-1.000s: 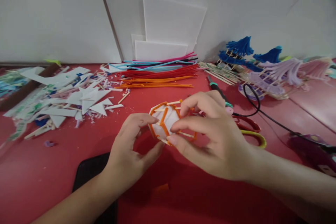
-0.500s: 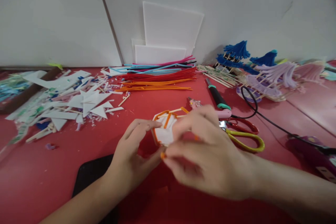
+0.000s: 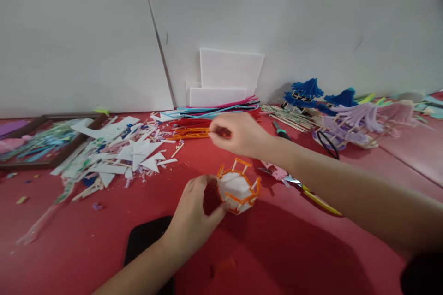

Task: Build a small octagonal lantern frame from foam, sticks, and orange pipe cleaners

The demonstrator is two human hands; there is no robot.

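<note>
My left hand (image 3: 194, 212) grips a small white foam model (image 3: 238, 191) edged with orange pipe cleaner and short sticks, holding it by its left side on the red table (image 3: 277, 249). My right hand (image 3: 238, 134) reaches out over the pile of orange and red pipe cleaners (image 3: 194, 132). Its fingers are curled and pinched at the orange ones. What lies inside the pinch is blurred.
White foam scraps (image 3: 131, 152) lie at the left, beside a brown tray (image 3: 41, 140). White foam sheets (image 3: 228, 78) lean on the wall. Scissors (image 3: 311, 193), a black-handled tool (image 3: 281, 131), a black cable (image 3: 327, 144) and blue and purple tassel crafts (image 3: 346, 110) sit at the right. A black pad (image 3: 145, 244) lies near my left forearm.
My right hand has left the model and reached away to the pipe cleaner pile. My left hand keeps the model. The view has tilted upward.
</note>
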